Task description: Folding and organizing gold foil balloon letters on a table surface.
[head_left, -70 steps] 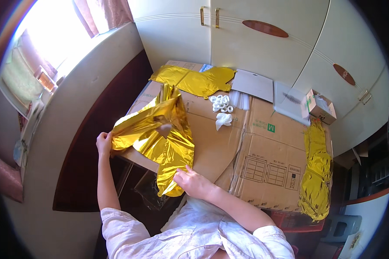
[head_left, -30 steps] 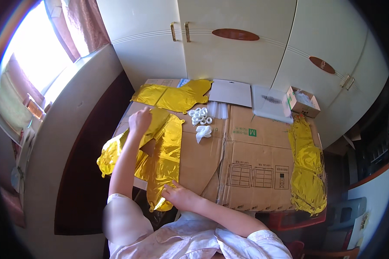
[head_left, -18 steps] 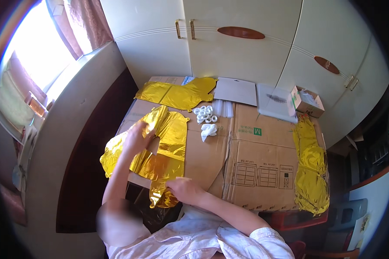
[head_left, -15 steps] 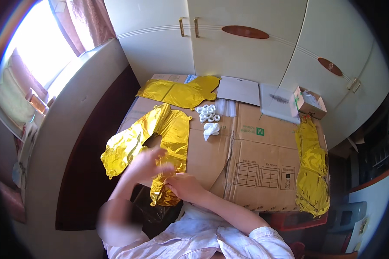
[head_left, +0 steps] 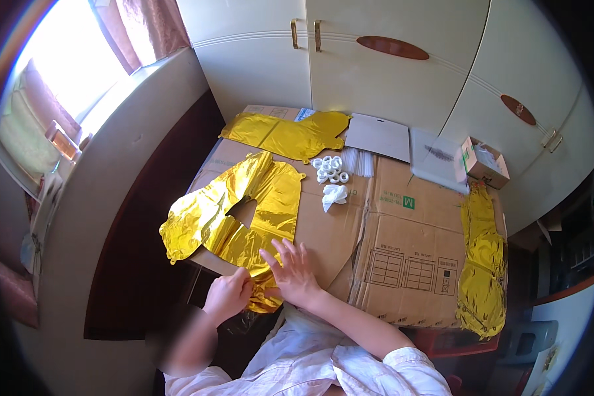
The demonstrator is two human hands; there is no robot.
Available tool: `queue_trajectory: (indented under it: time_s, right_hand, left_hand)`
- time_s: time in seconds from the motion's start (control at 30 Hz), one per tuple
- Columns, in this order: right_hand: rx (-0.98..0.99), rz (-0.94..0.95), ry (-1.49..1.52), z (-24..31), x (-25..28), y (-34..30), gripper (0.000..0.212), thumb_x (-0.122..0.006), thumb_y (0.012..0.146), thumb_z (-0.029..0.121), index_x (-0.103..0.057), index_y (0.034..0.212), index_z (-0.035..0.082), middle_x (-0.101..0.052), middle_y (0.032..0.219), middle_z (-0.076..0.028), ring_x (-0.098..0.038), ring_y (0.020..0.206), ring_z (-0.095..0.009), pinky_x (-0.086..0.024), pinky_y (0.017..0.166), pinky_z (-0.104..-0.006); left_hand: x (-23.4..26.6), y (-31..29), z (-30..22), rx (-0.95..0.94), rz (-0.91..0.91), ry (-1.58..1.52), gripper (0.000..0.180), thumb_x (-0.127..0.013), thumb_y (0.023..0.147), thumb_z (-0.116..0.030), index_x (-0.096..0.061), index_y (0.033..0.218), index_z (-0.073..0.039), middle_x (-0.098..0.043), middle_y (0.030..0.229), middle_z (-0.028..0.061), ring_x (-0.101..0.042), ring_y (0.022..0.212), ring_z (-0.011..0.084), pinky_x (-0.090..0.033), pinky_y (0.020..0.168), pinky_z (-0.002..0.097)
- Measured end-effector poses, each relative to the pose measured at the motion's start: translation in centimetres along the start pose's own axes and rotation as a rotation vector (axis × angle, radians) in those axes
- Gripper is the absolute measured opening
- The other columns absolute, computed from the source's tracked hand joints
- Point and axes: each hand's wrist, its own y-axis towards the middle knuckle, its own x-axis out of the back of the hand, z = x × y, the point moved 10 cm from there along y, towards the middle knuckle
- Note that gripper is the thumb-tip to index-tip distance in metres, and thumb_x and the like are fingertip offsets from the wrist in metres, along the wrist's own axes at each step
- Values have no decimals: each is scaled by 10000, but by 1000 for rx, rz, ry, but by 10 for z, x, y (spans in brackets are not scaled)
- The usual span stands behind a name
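Note:
A flat gold foil balloon (head_left: pixel 208 210), creased and shiny, with a gap in its middle, lies on the near left of the cardboard-covered table. At its near end my left hand (head_left: pixel 228 294) is closed, its fingertips curled against the foil's edge; the exact pinch is partly hidden. My right hand (head_left: pixel 295 276) rests over the same end with fingers spread, palm down, touching the foil. Between the two hands a crumpled part of the balloon hangs at the table's near edge.
Another flat gold foil balloon (head_left: pixel 284 134) lies at the back, and folded gold foil (head_left: pixel 482 270) along the right edge. Mid-table are small white rolls (head_left: pixel 330 169), crumpled white tissue (head_left: pixel 334 196) and clear strips (head_left: pixel 358 162). Behind lie a grey board (head_left: pixel 377 138), a clear sheet and an open box (head_left: pixel 485 162).
My left hand has come down and closed at the balloon's near end. My right hand has gone from a pinch to spread fingers and moved slightly up. The view has shifted a little.

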Motion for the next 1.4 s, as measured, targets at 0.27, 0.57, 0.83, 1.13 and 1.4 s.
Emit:
queue_trajectory:
  time_s: [0.27, 0.57, 0.83, 1.13, 1.4]
  right_hand:
    - [29, -11, 6, 2, 12, 2, 1068, -831, 519, 443, -278, 1391, 169, -308, 1364, -151, -291, 1279, -362, -255, 1038, -516]
    - [74, 180, -18, -32, -17, 37, 600, -706, 702, 448, -561, 1123, 45, -525, 1128, -107, -467, 1124, -263, -375, 968, -388]
    - [-33, 444, -210, -85, -18, 80, 951, -770, 530, 599, -481, 1247, 46, -475, 1181, -139, -409, 1157, -292, -356, 985, -391]
    - [-201, 375, -275, -132, -30, 118, 1010, -650, 597, 718, -411, 1301, 36, -386, 1314, -203, -318, 1272, -351, -277, 1051, -441]
    - [-248, 581, -316, -143, -32, 115, 1248, -530, 565, 850, -128, 1460, 79, -96, 1500, -224, -58, 1404, -338, -67, 1140, -422]
  left_hand:
    - [71, 32, 87, 91, -381, -324, 57, -593, 822, -29, -570, 866, -2, -600, 729, 88, -579, 685, 163, -456, 620, 287]
    - [102, 76, 141, 87, -488, -532, 56, -605, 844, -39, -561, 840, -6, -554, 728, -11, -492, 663, 40, -408, 600, 200]
    - [142, 61, 89, -64, -593, -539, 32, -549, 884, -2, -524, 870, -15, -519, 762, -10, -485, 712, 36, -415, 641, 191]
    - [159, 49, 142, 26, -738, -500, 50, -553, 900, -46, -527, 864, -22, -508, 742, -16, -467, 671, 39, -400, 611, 189]
    - [122, 36, 266, 278, -798, -494, 78, -547, 895, -57, -538, 832, -11, -520, 728, -10, -468, 658, 52, -405, 590, 216]
